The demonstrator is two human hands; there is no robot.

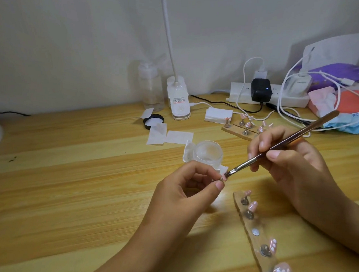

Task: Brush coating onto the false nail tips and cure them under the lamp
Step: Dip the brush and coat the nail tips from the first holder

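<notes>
the left hand [189,184] is held above the wooden worktop [67,171], its grip pinched between thumb and fingertip on a small pink false nail tip [223,178] that barely shows past the fingers. the right hand [286,161] has its grip pressed around a slim brown brush [283,144], held like a pen, and the dark bristle end touches the pinched tip. just behind the left hand stands a small frosted glass jar [208,153], open, with crumpled white wipes beside it. its black lid [153,121] lies farther back, near two flat white pads [170,136]. near the front right edge a wooden strip [256,239] lies on the worktop, carrying several pink nail tips on little metal stands, with one stand bare in the middle. another wooden holder [241,130] with more tips sits farther back, partly behind the right hand. a white clip lamp [177,100] stands by the wall, next to a clear bottle [150,85], and a white power strip [267,95] with chargers and cables is off to the right.
</notes>
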